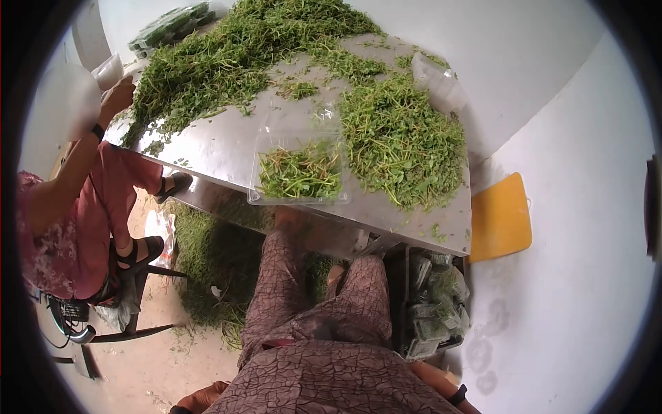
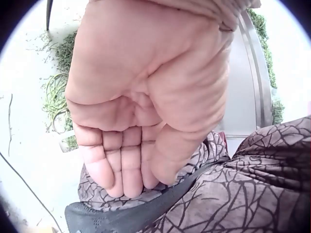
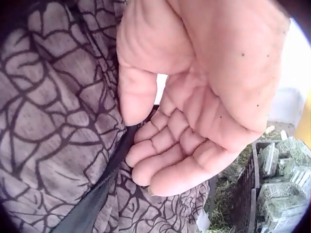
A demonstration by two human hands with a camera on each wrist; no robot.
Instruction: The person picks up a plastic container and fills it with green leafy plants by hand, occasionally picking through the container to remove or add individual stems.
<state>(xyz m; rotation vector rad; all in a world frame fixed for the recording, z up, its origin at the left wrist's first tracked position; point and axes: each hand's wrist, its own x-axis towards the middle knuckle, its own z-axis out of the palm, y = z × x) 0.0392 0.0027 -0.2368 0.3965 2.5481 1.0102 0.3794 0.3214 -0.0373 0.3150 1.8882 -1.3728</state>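
Left hand (image 2: 141, 97) and right hand (image 3: 194, 107), apart and empty, fingers relaxed.
Both lie near the mauve-brown fabric clothing with black crackle pattern (image 1: 300, 376); contact cannot be told. 1 open, clear plastic box (image 1: 300, 201) of green stems rests on the silvery metal table (image 1: 224, 141), near its front edge.

Your counter (image 1: 234, 141) shows smooth, glossy metal; at its front edge, the tub (image 1: 300, 196) is clear, shiny plastic. Your trousers (image 1: 283, 300) are matt, patterned cloth.

no readable text or labels anywhere
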